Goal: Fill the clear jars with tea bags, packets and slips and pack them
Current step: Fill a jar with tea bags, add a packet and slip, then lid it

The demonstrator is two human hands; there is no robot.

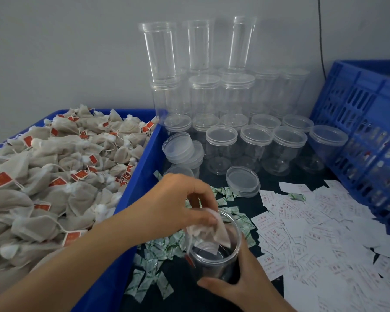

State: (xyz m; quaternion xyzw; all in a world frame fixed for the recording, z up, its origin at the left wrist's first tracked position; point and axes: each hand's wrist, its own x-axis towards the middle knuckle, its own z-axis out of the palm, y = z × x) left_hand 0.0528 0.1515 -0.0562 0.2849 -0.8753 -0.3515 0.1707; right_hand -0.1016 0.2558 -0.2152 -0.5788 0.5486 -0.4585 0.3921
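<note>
Blue bin (142,167) full of tea bags (61,167) sits left of the open jar (214,248). Green packets (153,251) lie around the jar, white slips (320,233) to its right, and a blue crate (360,122) beyond them. Behind it stand many lidded clear jars (254,149), too many to count. Left hand (180,203) pinches one tea bag (212,230) at the jar's mouth. Right hand (239,287) wraps the jar from below.

Beige tea bags (54,167) with red tags, in a blue bin (142,158) at left. Jars (221,152) clear. Packets (153,253) white with green print. Slips (320,226) white, red text. Blue slotted crate (356,122) right edge.
</note>
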